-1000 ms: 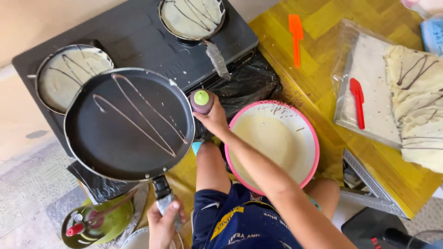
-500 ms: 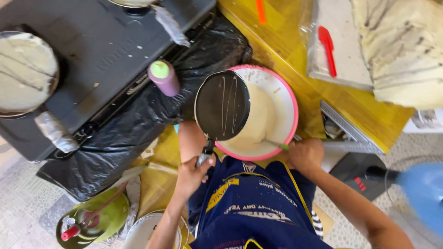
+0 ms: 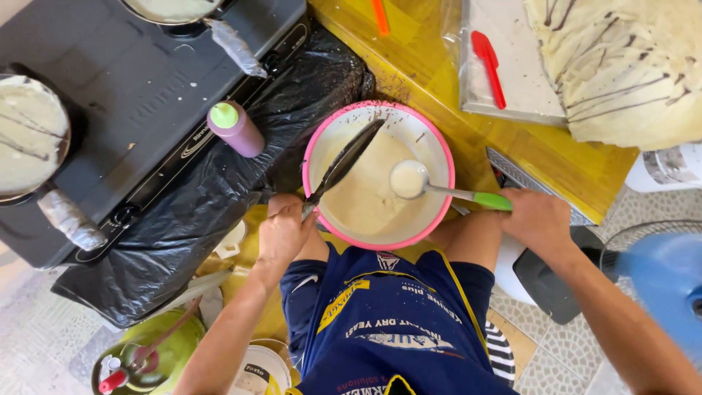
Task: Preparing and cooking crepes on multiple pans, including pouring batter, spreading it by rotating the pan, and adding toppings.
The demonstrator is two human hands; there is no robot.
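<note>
Left hand (image 3: pixel 287 232) clamped on the handle of a black round frying pan (image 3: pixel 344 162), tipped nearly edge-on over a pink-rimmed round bowl of pale batter (image 3: pixel 378 174). Right hand (image 3: pixel 537 219) closed around the green handle of a metal ladle (image 3: pixel 411 180), its cup filled with batter and held over the bowl just beside the pan's lower edge. Bowl resting at the front of the yellow worktop (image 3: pixel 439 88), right above the knees and dark blue apron (image 3: pixel 395 322).

To the left, a black gas stove (image 3: pixel 131 80) on crumpled black plastic sheeting (image 3: pixel 197 219), carrying a pan of pale batter with dark stripes (image 3: pixel 25 135) at the left edge and another pan (image 3: pixel 172 9) at the top edge. Purple squeeze bottle with a green cap (image 3: pixel 234 128) standing on the stove's front edge. Farther back on the worktop, a red spatula (image 3: pixel 488 66) on a plastic-covered tray (image 3: pixel 504 73), near stacked thin crepes with dark streaks (image 3: pixel 621 66); an orange spatula (image 3: pixel 379 14) well apart.
</note>
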